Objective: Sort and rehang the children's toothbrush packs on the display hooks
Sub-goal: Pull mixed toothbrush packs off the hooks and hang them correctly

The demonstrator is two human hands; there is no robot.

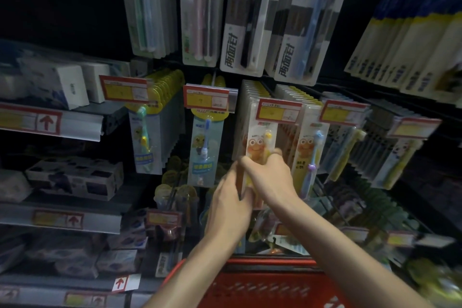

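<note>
Both hands meet on the orange frog toothbrush packs (257, 142) that hang in a row on a hook at the middle of the display. My left hand (230, 205) grips the lower left edge of the packs. My right hand (271, 179) closes over their lower front. The bottom of the packs is hidden behind my fingers. A second row of frog packs with a blue brush (310, 150) hangs just to the right. Turtle packs with a blue brush (205, 142) and with a green brush (146, 137) hang to the left.
A red shopping basket (265, 282) sits below my arms, with loose packs (280, 240) just above its rim. Red and yellow price tags (280, 110) stick out on the hook ends. Adult toothbrush packs (247, 20) hang above. Shelves with boxes (75, 177) stand at the left.
</note>
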